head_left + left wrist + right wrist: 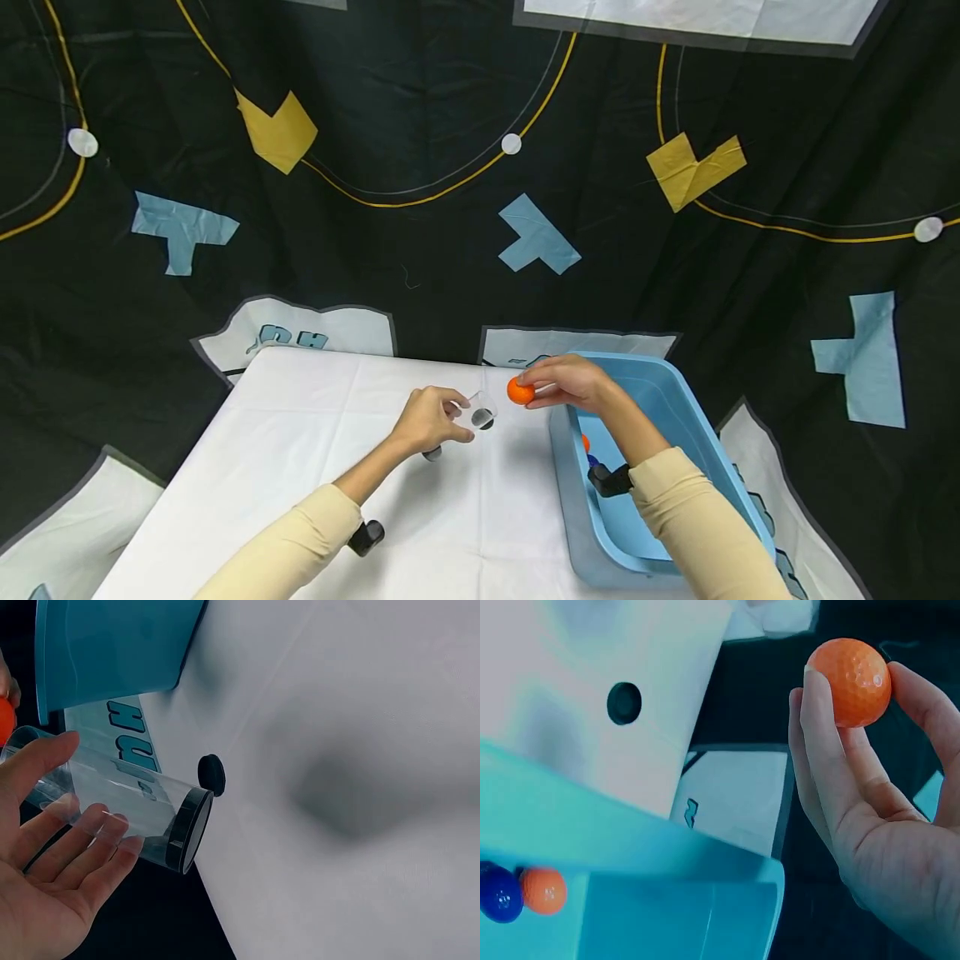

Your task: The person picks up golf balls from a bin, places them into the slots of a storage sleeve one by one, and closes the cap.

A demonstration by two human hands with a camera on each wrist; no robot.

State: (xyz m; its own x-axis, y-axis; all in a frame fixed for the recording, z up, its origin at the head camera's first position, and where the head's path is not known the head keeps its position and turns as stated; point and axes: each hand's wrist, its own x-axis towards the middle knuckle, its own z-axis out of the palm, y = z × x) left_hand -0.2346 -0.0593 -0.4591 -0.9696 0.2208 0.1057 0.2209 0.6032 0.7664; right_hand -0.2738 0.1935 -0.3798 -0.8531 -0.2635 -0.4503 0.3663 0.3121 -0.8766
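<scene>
My left hand (431, 421) grips a clear plastic tube (161, 796) between thumb and fingers. A black cap (189, 831) closes the tube's lower end, and its other end points toward the right hand. In my right hand (573, 383), the thumb and fingers pinch an orange golf ball (851, 682). The head view shows that ball a short gap to the right of the tube's mouth. A loose black cap (624, 703) lies on the white table, below the tube.
At the table's right side stands a light blue bin (562, 467) under my right forearm. Inside it are an orange ball (544, 891) and a dark blue ball (501, 895). A white cloth (300, 433) covers the table; a black decorated curtain (420, 275) hangs behind.
</scene>
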